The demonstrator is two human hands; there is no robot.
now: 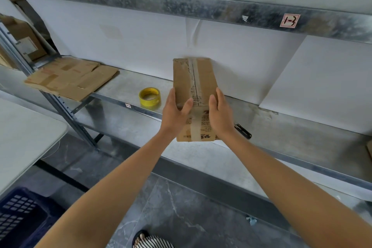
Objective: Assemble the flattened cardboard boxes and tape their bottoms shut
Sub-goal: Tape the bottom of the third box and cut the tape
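While both arms reach forward over the metal shelf (pixel 120 86), the left hand (pixel 174 111) and right hand (pixel 219 113) clasp the assembled cardboard box (pixel 194 80) between them, each grip pressed flat against one side with fingers curled onto the top near its close end. Clear tape runs along the box's centre seam and down its near face. Left of the left grip, near it, a yellow tape roll (pixel 150 97) lies on the shelf; farther left, well apart, flattened cardboard sheets (pixel 70 78) overhang the shelf edge. Just right of the right grip's wrist, a dark folded knife (pixel 243 131) rests on the shelf. Below, a blue crate (pixel 20 213) sits on the floor.
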